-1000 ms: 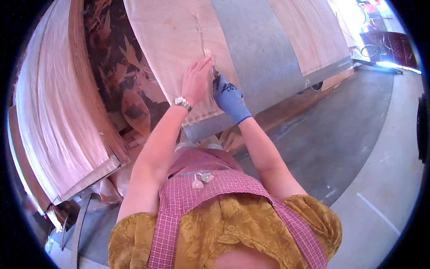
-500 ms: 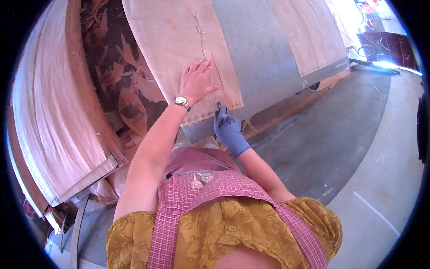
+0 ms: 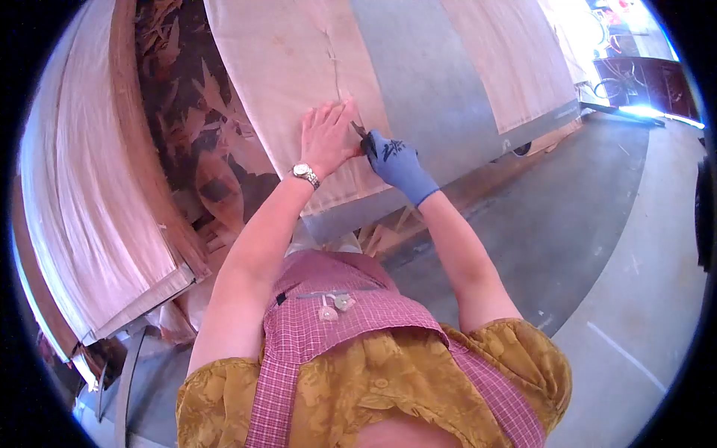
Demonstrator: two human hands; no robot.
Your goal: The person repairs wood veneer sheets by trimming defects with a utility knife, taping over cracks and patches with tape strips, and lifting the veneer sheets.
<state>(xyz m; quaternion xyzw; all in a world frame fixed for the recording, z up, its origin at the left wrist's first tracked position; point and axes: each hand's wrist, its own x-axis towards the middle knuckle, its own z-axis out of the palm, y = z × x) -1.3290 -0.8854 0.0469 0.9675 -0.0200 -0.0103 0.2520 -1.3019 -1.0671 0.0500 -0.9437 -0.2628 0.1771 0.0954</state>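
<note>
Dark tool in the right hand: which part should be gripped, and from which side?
The rear end of the tool, probably from the right, where the gloved right hand holds it: the narrow tip points forward-left, near the bare left hand, so keep off it. The rear end's shape is mostly hidden.

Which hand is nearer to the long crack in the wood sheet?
Left. The left hand lies on the wood sheet, its fingers by the near end of the crack. The gloved right hand, holding a dark tool, is farther off, to its lower right.
</note>
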